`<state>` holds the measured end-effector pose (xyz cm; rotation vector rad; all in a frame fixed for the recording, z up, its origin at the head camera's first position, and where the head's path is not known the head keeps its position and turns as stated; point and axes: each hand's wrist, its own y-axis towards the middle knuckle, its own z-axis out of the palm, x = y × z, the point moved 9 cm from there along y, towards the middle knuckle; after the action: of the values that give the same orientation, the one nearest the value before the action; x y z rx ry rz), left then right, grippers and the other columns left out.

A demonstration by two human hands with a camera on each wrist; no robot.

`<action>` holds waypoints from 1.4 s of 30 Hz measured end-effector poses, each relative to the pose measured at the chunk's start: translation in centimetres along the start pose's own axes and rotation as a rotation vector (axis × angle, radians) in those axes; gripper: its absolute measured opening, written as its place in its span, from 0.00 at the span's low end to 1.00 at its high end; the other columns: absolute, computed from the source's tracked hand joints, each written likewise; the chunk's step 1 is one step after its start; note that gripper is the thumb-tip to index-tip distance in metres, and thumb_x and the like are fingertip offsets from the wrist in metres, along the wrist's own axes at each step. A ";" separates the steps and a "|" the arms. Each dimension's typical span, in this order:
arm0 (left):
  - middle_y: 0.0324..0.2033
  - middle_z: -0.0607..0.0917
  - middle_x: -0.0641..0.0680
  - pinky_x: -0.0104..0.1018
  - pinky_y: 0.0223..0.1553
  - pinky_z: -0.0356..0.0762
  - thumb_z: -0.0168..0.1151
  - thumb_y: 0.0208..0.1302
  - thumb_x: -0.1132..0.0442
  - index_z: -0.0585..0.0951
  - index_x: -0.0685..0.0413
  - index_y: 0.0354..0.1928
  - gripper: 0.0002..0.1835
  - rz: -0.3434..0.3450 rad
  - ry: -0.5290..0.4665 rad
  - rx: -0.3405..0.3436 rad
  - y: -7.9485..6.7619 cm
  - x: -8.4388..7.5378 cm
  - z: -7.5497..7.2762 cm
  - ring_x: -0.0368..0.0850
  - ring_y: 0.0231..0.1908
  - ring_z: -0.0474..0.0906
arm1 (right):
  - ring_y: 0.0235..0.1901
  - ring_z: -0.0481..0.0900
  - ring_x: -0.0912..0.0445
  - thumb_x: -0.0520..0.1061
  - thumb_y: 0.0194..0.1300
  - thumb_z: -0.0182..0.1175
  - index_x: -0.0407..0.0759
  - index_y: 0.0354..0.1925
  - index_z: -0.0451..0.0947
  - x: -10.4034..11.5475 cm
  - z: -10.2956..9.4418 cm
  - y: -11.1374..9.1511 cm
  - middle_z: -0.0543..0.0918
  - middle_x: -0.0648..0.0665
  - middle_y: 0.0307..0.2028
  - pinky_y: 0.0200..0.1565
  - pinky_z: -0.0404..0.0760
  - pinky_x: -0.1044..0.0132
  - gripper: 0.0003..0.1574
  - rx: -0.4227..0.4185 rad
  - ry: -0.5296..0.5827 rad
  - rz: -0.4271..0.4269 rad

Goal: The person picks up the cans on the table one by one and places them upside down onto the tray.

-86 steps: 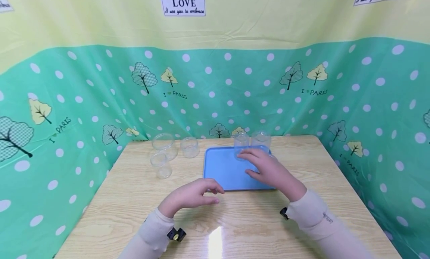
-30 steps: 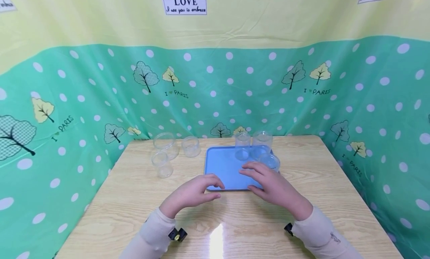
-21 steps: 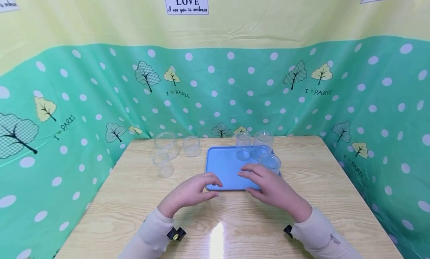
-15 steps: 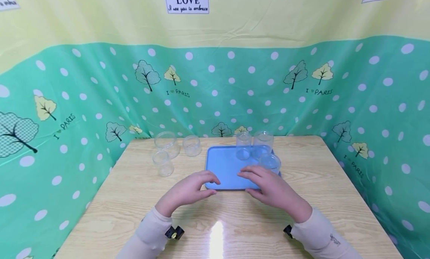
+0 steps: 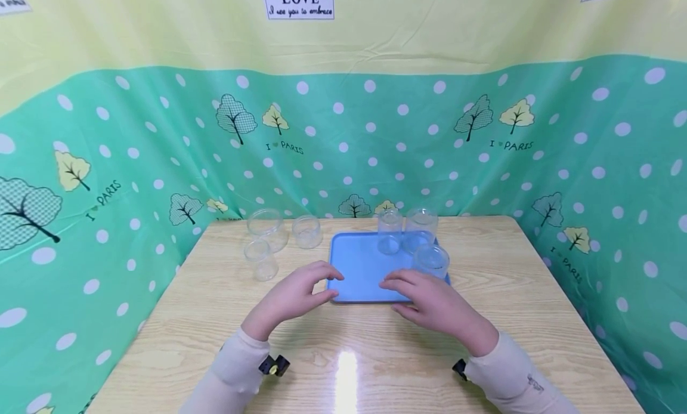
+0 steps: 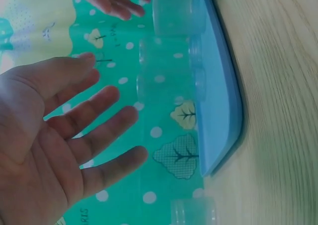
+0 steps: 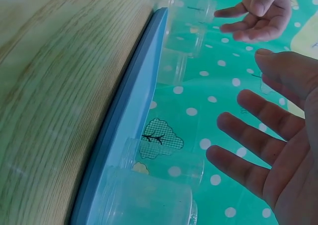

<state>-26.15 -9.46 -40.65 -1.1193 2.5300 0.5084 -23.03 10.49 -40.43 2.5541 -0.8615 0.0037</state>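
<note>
My left hand (image 5: pixel 294 292) hovers by the left front corner of a blue tray (image 5: pixel 356 277), fingers relaxed and holding nothing. On the tray's right side stand three clear jars: a tall narrow jar (image 5: pixel 389 230), a wider jar (image 5: pixel 421 229) and a short wide jar (image 5: pixel 431 260). Close in front of the short one is my right hand (image 5: pixel 433 302), which hides part of its base. In the right wrist view, the fingers of the right hand (image 7: pixel 278 150) spread loosely with nothing in them. The left wrist view shows an empty left palm (image 6: pixel 59 135).
Left of the tray, three more clear jars stand on the wooden table (image 5: pixel 214 318): a wide jar (image 5: pixel 267 229), a small low jar (image 5: pixel 308 232) and a narrow jar (image 5: pixel 261 260). A patterned green and yellow curtain (image 5: pixel 322 127) encloses the table's back and sides.
My right hand has drawn back toward me from the tray's right side, uncovering the short wide jar. The left hand has lifted slightly and shifted left.
</note>
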 end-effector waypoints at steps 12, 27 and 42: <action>0.49 0.80 0.37 0.37 0.55 0.77 0.63 0.64 0.53 0.79 0.38 0.52 0.15 -0.014 0.107 -0.102 -0.3 1.6 -2.4 0.34 0.53 0.76 | 0.49 0.78 0.63 0.51 0.62 0.65 0.58 0.53 0.78 0.1 0.7 -0.1 0.78 0.59 0.50 0.50 0.80 0.66 0.20 0.016 0.020 -0.018; 0.48 0.80 0.43 0.44 0.49 0.80 0.64 0.63 0.51 0.80 0.42 0.51 0.15 -0.084 0.259 -0.140 -1.3 4.9 -6.1 0.44 0.50 0.79 | 0.49 0.78 0.61 0.50 0.61 0.66 0.57 0.50 0.80 0.6 1.0 -0.1 0.80 0.57 0.49 0.51 0.81 0.65 0.18 0.050 -0.010 -0.030; 0.49 0.82 0.48 0.47 0.49 0.80 0.67 0.60 0.54 0.81 0.45 0.50 0.16 -0.114 0.369 -0.056 -1.6 7.6 -8.5 0.48 0.51 0.79 | 0.49 0.78 0.63 0.50 0.61 0.66 0.60 0.49 0.80 0.9 0.8 -0.1 0.79 0.60 0.48 0.51 0.80 0.65 0.16 0.074 -0.022 -0.035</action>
<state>-31.08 -19.14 -36.69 -1.4879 2.7484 0.3718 -22.40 9.72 -41.11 2.6422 -0.8393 -0.0039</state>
